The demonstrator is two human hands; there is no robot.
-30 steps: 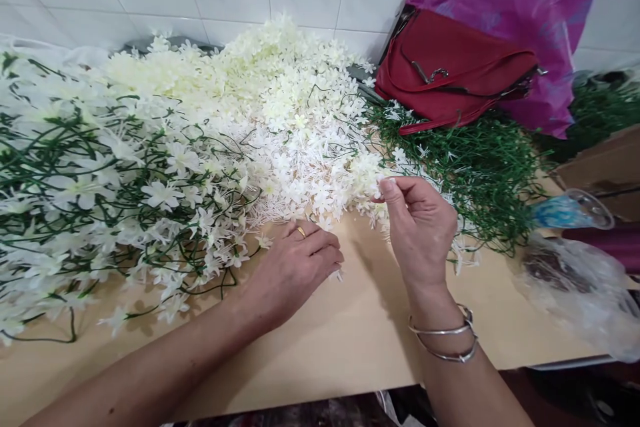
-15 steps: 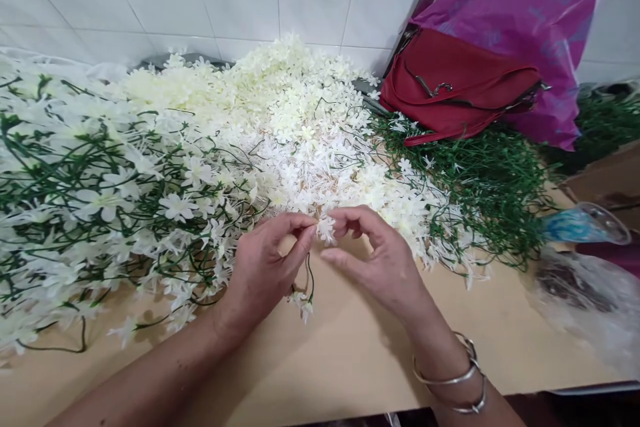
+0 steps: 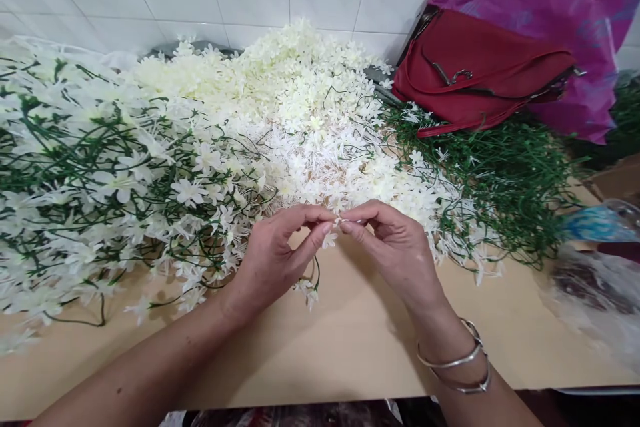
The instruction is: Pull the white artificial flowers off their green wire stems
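Observation:
My left hand [image 3: 280, 257] pinches an artificial flower stem between thumb and forefinger. Below those fingers hangs its thin green stalk [image 3: 317, 273], with a small white blossom [image 3: 309, 293] at the low end. Thumb and forefinger of my right hand [image 3: 393, 250] are closed on a white flower [image 3: 330, 239] at the top of the same stem, fingertips almost touching the left ones. Just beyond both hands spreads a heap of loose white and cream blossoms [image 3: 300, 93]. Left of them lies a pile of white flowers on green stems [image 3: 115, 180].
Bare green stems [image 3: 510, 173] lie in a heap at the right, below a red handbag [image 3: 480, 73] and a purple plastic bag [image 3: 560, 7]. A blue-patterned cup [image 3: 595, 221] and a clear plastic bag [image 3: 595, 300] sit at the right edge of the table [image 3: 350, 353].
My right thumb and forefinger, apart before, have closed on the white flower beside the left fingertips. The view has shifted slightly, moving the surroundings a little.

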